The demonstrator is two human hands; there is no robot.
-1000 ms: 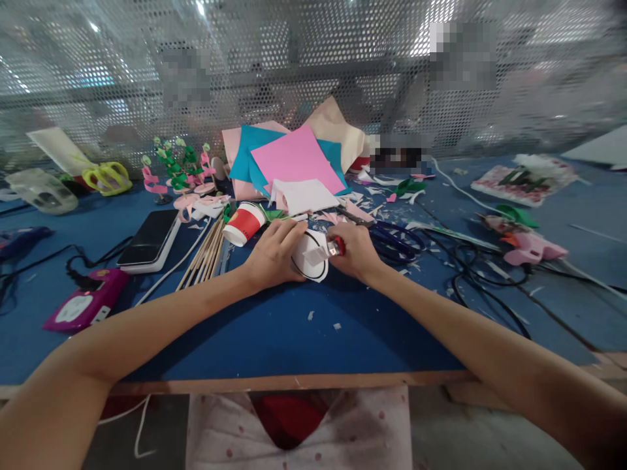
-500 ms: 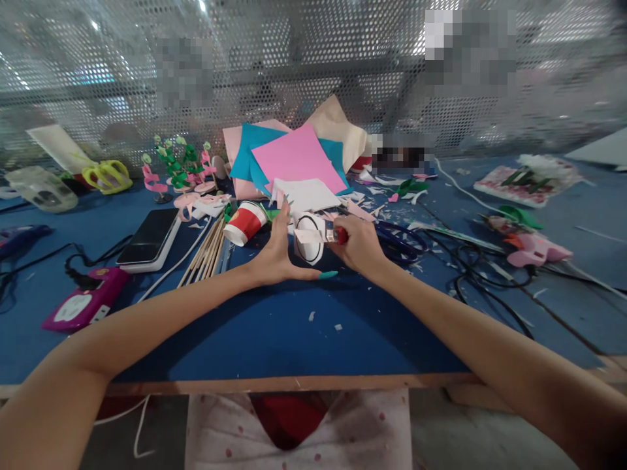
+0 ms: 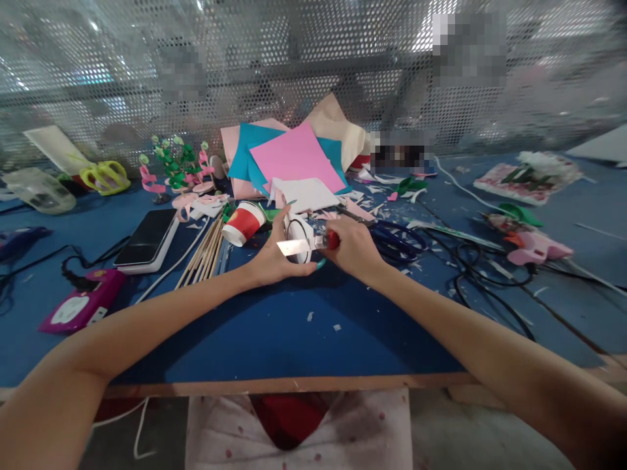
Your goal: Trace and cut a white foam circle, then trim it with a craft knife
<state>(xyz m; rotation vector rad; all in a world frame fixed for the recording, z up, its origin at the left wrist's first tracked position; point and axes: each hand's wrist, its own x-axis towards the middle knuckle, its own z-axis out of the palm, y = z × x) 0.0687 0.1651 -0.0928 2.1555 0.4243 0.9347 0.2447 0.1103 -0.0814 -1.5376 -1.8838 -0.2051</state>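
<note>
A white paper cup with a dark ring round its end is in my left hand, thumb below it and fingers above. My right hand is closed round the red handle of a utility knife. Its wide blade points left and crosses in front of the cup; I cannot tell whether it touches. Just left of my left hand, a red and white paper cup lies tilted beside a bundle of wooden sticks. Blue-handled scissors lie to the right of my right hand.
Coloured sheets and paper scraps lie behind my hands. To the left are a phone, a purple power block and small pink and green paper plants. A pink glue gun and black cables lie right. Perforated metal stands behind.
My left hand has closed in on the white cup, its thumb and fingers now nearer together. The cup has turned slightly, and the knife blade has swung lower and further left.
</note>
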